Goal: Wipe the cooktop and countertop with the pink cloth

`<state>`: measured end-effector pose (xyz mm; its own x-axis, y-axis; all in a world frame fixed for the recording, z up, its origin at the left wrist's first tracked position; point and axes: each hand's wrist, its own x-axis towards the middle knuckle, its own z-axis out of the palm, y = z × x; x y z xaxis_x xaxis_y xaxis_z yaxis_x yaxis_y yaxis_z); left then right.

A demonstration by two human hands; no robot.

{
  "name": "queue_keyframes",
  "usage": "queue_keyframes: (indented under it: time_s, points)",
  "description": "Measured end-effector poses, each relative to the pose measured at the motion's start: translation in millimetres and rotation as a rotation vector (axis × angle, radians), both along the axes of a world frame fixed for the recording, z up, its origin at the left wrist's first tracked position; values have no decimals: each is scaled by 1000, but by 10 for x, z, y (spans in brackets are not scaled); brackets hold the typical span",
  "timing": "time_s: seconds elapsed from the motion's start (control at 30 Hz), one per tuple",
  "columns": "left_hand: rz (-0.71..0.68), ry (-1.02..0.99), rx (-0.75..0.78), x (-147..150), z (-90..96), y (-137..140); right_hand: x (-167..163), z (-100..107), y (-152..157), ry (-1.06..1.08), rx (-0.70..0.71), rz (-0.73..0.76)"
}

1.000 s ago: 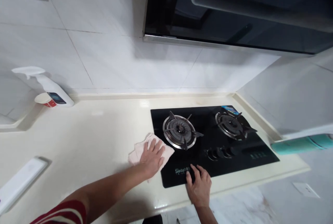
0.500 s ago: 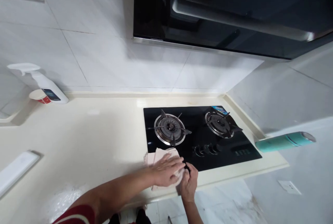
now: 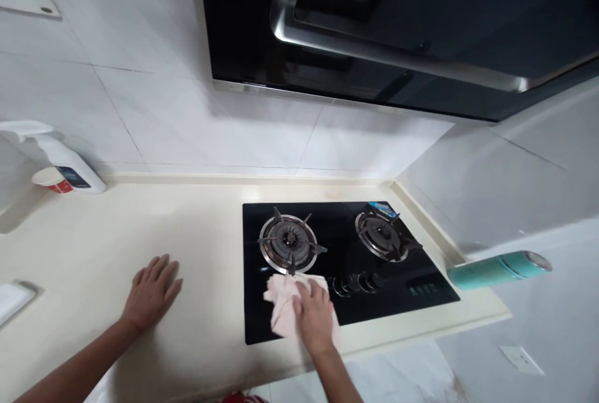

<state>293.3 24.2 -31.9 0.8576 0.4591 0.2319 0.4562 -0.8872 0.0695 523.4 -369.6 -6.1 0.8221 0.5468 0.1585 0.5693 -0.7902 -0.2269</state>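
My right hand presses a pale pink cloth down on the front left part of the black gas stove, its fingers bent over the cloth. The cloth lies folded and crumpled, just in front of the left burner and left of the control knobs. Away to the left, my left hand rests palm down on the cream countertop, its fingers spread and holding nothing.
A black range hood hangs low over the stove. Right of the stove stands a teal flask. A white spray bottle and a red-and-white cup stand at the back left. A white object lies at the left edge.
My left hand has left the cloth and moved left onto the countertop. My right hand has come onto the cloth, which sits further onto the stove. The view has shifted slightly.
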Motion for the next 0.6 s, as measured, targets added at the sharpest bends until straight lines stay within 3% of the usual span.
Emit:
queue_keyframes:
  time_s: [0.1,0.17,0.27,0.43,0.6]
  points:
    - [7,1,-11,22,18,-40,427,18,-189,15,61,-5]
    - [11,-15,-22,29,23,-37,540,19,-217,23,97,-9]
    - [20,-34,-29,20,19,-14,418,-47,-194,-7,114,-34]
    - [34,-36,-42,16,14,-14,-23,-207,-203,-102,20,65]
    - [37,2,-51,18,13,-10,141,-220,-404,-83,23,137]
